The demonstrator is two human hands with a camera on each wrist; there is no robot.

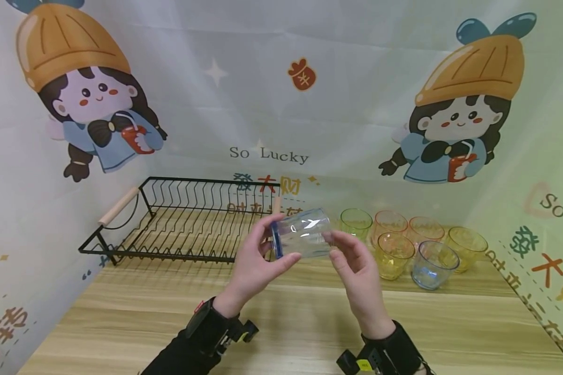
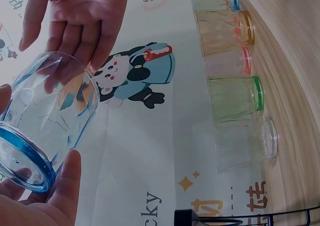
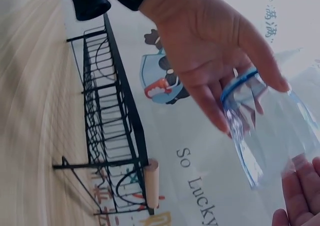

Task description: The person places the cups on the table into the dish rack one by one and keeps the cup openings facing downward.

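A clear drinking glass with a thick blue base is held on its side in mid-air, its open rim facing right. My left hand grips it around the blue base end, thumb along the near side. At the rim end is my right hand, palm turned toward the glass. In the left wrist view its fingers extend loosely past the rim, with the thumb apart from the glass. The right wrist view has those fingertips right at the rim, and the left hand around the blue base.
A black wire dish rack with wooden handles stands at the back left of the wooden table. Several tinted glasses cluster at the back right, among them a blue glass, a green glass and a yellow glass.
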